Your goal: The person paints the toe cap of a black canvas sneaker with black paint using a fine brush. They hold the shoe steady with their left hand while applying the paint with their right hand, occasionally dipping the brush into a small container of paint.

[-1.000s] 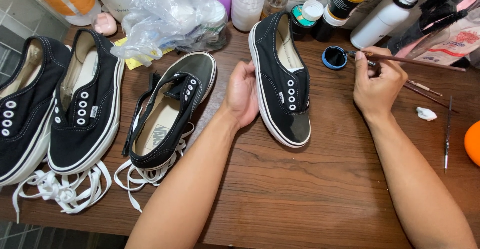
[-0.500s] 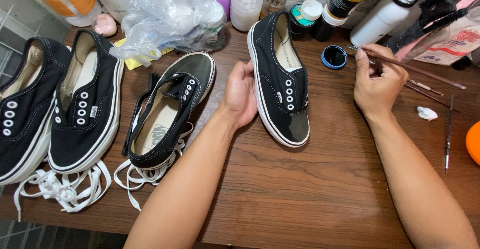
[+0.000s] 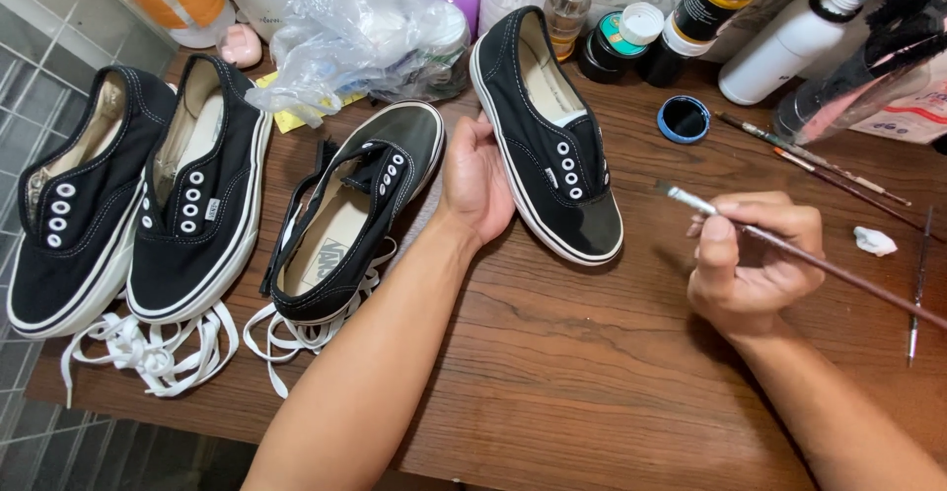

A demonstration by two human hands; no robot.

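Black canvas shoe, unlaced, sits sole-down on the wooden table — long axis runs from heel at the far edge to toe near the person, slanting toward their right. Toe cap looks glossy, possibly wet; best held by the white rubber sidewall. Light, soft upper, stiff sole by the look of it. Left hand cups the sidewall, fingers loosely curled against it. Right hand pinches a thin paintbrush just beside the toe, bristles pointing toward the shoe. Small open pot of black paint stands beyond.
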